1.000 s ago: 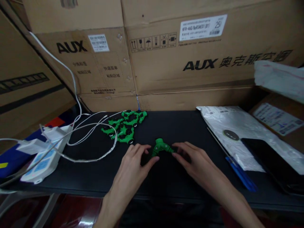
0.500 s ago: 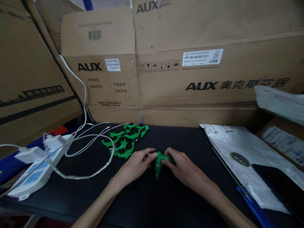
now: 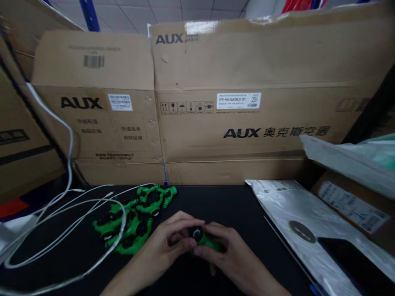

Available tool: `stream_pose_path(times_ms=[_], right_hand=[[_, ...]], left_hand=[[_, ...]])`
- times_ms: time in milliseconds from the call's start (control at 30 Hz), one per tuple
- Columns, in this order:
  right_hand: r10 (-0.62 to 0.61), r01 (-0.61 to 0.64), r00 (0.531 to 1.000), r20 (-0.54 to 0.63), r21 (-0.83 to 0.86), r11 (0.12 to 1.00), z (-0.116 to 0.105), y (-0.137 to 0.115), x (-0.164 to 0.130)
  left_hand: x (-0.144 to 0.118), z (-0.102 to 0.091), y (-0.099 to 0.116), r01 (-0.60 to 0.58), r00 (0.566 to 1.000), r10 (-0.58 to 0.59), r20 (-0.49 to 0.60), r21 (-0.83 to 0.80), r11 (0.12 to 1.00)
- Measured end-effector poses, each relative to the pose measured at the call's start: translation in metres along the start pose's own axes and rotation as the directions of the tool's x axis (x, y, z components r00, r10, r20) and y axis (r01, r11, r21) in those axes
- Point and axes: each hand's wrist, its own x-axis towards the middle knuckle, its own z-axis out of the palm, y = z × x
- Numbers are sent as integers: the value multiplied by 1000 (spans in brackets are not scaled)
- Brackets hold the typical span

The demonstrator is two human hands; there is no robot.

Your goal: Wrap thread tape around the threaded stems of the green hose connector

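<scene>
Storeroom or warehouse workbench: tall brown AUX-printed cardboard cartons point(image 3: 234, 123) stacked behind a black tabletop point(image 3: 216, 201); blue steel racking upright point(image 3: 92, 16) above the cartons; grey plastic mailer bag point(image 3: 296, 213) right of them.

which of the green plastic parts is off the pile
The green part gripped between the left hand and right hand; the others lie heaped in the green pile by the white cables.

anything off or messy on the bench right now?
Nothing damaged or spilled. Only untidiness: loose white cables loop across the pile of green parts on the black table. Both hands, left hand and right hand, grip one green part.
</scene>
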Motion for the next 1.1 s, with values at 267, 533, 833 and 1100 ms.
stream_pose_path(times_ms=[267, 533, 833, 1100], right_hand=[[-32, 26, 999, -16, -311, 950, -1, 6, -3], [-29, 11, 999, -45, -360, 933, 4, 5, -2], [103, -117, 992, -67, -260, 958, -5, -11, -8], [214, -215, 977, -19, -158, 964, -1, -15, -6]], left_hand=[[-3, 7, -4, -11, 993, 17, -118, 46, 999], [-7, 12, -5, 107, 957, -25, -288, 273, 956], [-5, 0, -2, 56, 974, -24, -225, 137, 989], [-3, 1, -7, -3, 1000, 2, -20, -50, 999]])
